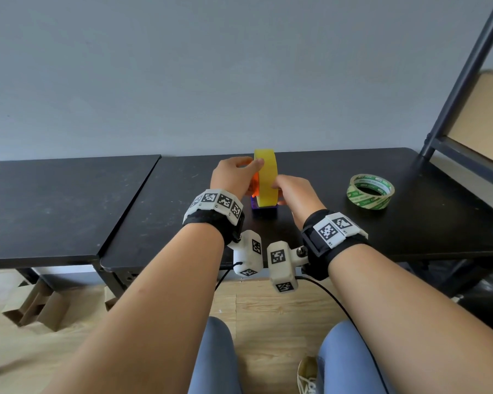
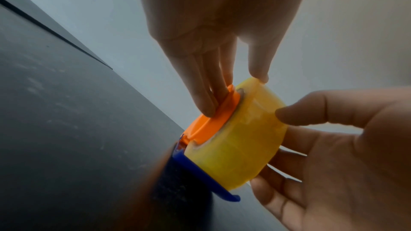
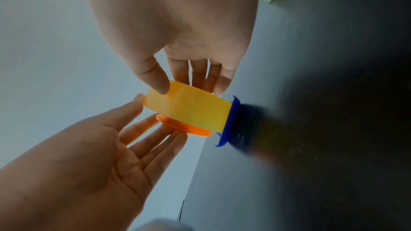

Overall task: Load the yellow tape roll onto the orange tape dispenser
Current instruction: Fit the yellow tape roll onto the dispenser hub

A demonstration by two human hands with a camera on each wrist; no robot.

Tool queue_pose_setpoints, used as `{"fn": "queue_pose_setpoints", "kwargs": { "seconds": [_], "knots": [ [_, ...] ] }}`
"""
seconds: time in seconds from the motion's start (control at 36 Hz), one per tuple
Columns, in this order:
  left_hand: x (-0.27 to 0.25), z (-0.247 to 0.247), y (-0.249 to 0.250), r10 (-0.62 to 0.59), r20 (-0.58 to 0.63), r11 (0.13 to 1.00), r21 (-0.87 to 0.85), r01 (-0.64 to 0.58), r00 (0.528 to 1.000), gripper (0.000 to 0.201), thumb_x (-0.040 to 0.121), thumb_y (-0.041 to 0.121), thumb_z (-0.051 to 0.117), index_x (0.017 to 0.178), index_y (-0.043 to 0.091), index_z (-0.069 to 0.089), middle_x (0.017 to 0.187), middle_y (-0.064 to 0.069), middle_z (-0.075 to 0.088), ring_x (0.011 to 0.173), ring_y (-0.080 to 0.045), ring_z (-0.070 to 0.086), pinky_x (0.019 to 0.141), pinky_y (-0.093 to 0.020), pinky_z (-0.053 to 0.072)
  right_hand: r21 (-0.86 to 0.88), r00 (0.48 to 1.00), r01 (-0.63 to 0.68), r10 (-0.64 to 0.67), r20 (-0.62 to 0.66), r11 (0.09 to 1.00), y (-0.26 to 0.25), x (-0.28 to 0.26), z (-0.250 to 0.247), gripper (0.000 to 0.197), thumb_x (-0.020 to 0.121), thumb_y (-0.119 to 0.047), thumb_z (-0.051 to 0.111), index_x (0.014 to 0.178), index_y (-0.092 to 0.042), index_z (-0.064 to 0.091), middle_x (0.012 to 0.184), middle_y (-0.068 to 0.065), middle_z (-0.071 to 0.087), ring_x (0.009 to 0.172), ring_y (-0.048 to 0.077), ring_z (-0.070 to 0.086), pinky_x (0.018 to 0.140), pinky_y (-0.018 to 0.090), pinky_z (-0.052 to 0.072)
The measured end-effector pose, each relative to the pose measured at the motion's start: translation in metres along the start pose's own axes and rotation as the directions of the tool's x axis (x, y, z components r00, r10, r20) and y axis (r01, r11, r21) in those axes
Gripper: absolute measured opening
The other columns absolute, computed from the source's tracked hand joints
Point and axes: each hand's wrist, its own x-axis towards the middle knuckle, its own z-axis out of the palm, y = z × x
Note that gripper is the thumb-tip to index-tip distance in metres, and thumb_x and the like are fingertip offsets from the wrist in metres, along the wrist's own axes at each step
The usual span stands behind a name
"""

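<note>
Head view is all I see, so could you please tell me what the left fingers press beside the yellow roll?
Observer: Fingers of the left hand lie flat on the disc of the orange dispenser, thumb on the rim of the yellow tape roll.
Operator: And the right hand, please?
Observer: The right hand grips the roll: thumb on its tape band, fingers on its far face.
Operator: And beneath it?
Observer: A blue base with upturned lips cradles its lower edge.

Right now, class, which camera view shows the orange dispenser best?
The left wrist view: the orange dispenser shows its round side plate against the yellow tape roll, with the left hand pressing it. The right wrist view shows only an orange edge beside the roll; the head view, a sliver beside the left hand.
</note>
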Motion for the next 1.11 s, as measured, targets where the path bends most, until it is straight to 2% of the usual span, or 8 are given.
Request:
{"fn": "queue_pose_setpoints", "kwargs": {
  "seconds": [0.08, 0.19, 0.33, 0.47, 0.83, 0.89, 0.97, 1.11],
  "knots": [
    [0.000, 0.001, 0.000, 0.006, 0.007, 1.000, 0.017, -0.007, 1.000, 0.014, 0.084, 0.044, 0.065, 0.083, 0.032, 0.073, 0.069, -0.008, 0.075, 0.067, -0.027, 0.075, 0.072, -0.042, 0.063, -0.023, 0.998, 0.055, -0.055, 0.030, 0.998, 0.002, -0.005, -0.001, 0.025, 0.083, -0.009, 0.051, 0.101, -0.001, 0.067, 0.121, 0.025, 0.062, 0.095, 0.027, 0.059, 0.083, 0.038, 0.048],
    [0.003, 0.001, -0.001, 0.002, 0.004, 1.000, 0.016, -0.002, 1.000, 0.020, 0.083, 0.046, 0.065, 0.090, 0.029, 0.074, 0.067, -0.005, 0.075, 0.067, -0.025, 0.075, 0.073, -0.042, 0.063, -0.026, 0.993, 0.101, -0.099, 0.071, 0.995, 0.002, -0.012, -0.003, 0.025, 0.083, -0.005, 0.049, 0.097, -0.007, 0.070, 0.125, 0.027, 0.059, 0.090, 0.024, 0.051, 0.079, 0.034, 0.041],
    [0.004, 0.002, -0.002, 0.003, 0.006, 1.000, 0.014, -0.003, 1.000, 0.028, 0.082, 0.049, 0.064, 0.096, 0.027, 0.075, 0.065, -0.005, 0.074, 0.066, -0.025, 0.075, 0.075, -0.043, 0.062, -0.037, 0.994, 0.090, -0.088, 0.065, 0.995, 0.001, -0.014, -0.003, 0.029, 0.083, -0.008, 0.049, 0.105, 0.002, 0.065, 0.121, 0.030, 0.059, 0.092, 0.032, 0.057, 0.078, 0.034, 0.041],
    [0.004, 0.003, -0.003, 0.002, -0.015, 1.000, 0.013, -0.002, 1.000, 0.031, 0.085, 0.048, 0.063, 0.103, 0.024, 0.072, 0.064, -0.004, 0.073, 0.066, -0.025, 0.074, 0.075, -0.043, 0.062, -0.011, 0.999, 0.035, -0.034, 0.042, 0.999, 0.002, -0.010, -0.002, 0.017, 0.090, -0.018, 0.054, 0.075, -0.023, 0.059, 0.101, 0.008, 0.062, 0.108, 0.029, 0.060, 0.092, 0.039, 0.050],
    [0.009, 0.004, -0.004, -0.021, -0.051, 0.999, 0.028, 0.022, 0.998, 0.037, 0.085, 0.051, 0.062, 0.108, 0.023, 0.072, 0.065, -0.003, 0.074, 0.062, -0.021, 0.074, 0.072, -0.041, 0.063, -0.020, 0.998, 0.048, -0.047, 0.045, 0.999, -0.001, -0.010, -0.001, 0.012, 0.090, -0.026, 0.057, 0.077, -0.026, 0.058, 0.117, 0.011, 0.065, 0.110, 0.027, 0.061, 0.099, 0.043, 0.050],
    [0.009, 0.003, -0.004, -0.022, -0.047, 0.999, 0.029, 0.023, 0.999, 0.036, 0.085, 0.050, 0.063, 0.107, 0.023, 0.072, 0.064, -0.003, 0.074, 0.062, -0.021, 0.074, 0.072, -0.042, 0.063, -0.024, 0.998, 0.051, -0.050, 0.044, 0.998, -0.001, -0.011, -0.001, 0.009, 0.090, -0.026, 0.057, 0.086, -0.021, 0.063, 0.121, 0.016, 0.063, 0.113, 0.030, 0.060, 0.101, 0.045, 0.049],
    [0.010, 0.004, -0.005, -0.022, -0.039, 0.999, 0.026, 0.023, 0.999, 0.037, 0.085, 0.050, 0.063, 0.107, 0.022, 0.072, 0.063, -0.003, 0.073, 0.062, -0.022, 0.074, 0.072, -0.042, 0.063, -0.031, 0.997, 0.059, -0.058, 0.050, 0.998, 0.000, -0.009, -0.001, 0.035, 0.093, -0.034, 0.055, 0.110, -0.005, 0.062, 0.124, 0.018, 0.062, 0.115, 0.031, 0.060, 0.101, 0.048, 0.048],
    [0.010, 0.003, -0.005, -0.024, -0.034, 0.999, 0.021, 0.025, 0.999, 0.038, 0.086, 0.050, 0.063, 0.109, 0.022, 0.072, 0.066, -0.003, 0.074, 0.065, -0.022, 0.074, 0.073, -0.042, 0.063, -0.049, 0.994, 0.084, -0.081, 0.067, 0.995, -0.001, -0.009, -0.002, 0.052, 0.094, -0.042, 0.052, 0.120, 0.003, 0.058, 0.123, 0.024, 0.063, 0.113, 0.036, 0.061, 0.101, 0.051, 0.047]
  ]
}}
